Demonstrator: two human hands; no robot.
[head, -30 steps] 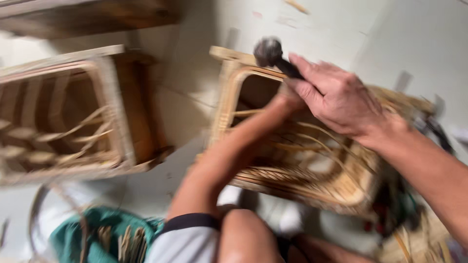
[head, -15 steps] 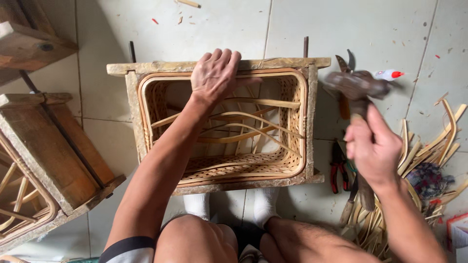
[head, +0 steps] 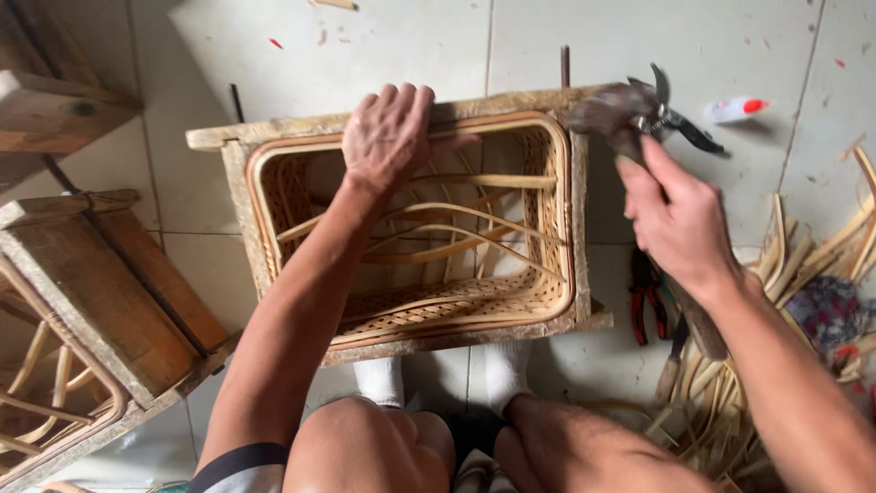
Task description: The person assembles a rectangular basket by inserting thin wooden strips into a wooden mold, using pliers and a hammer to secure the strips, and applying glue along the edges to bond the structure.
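A wooden-framed rattan basket (head: 411,237) stands on the tiled floor (head: 383,46), opening upward, directly in front of the seated person's knees. Its far rail lies toward the top of the floor area in view; its near rail sits just above the white-socked feet (head: 383,379).

Left hand (head: 388,137): laid palm-down over the far rail near its middle, fingers draped onto the outer side, closed only loosely as a steadying press rather than a full clasp.

Right hand (head: 680,219): wrapped shut around the wooden handle of a hammer (head: 620,114), whose dark head hovers at the basket's far right corner, just above or touching the frame; contact cannot be confirmed.

Handling judgement: the basket looks light and fairly stiff at the timber frame, while the woven cane walls and loose inner strips appear flexible and liable to crack under a blow. The frame rails are the sound place to take hold. The hammer is head-heavy and is held near mid-handle.

Surroundings: pruning shears (head: 680,123) and a small white bottle with a red cap (head: 735,110) lie beyond the right corner; red-handled pliers (head: 643,297) and cane offcuts (head: 785,274) lie to the right; a second wooden frame (head: 100,310) stands at the left.
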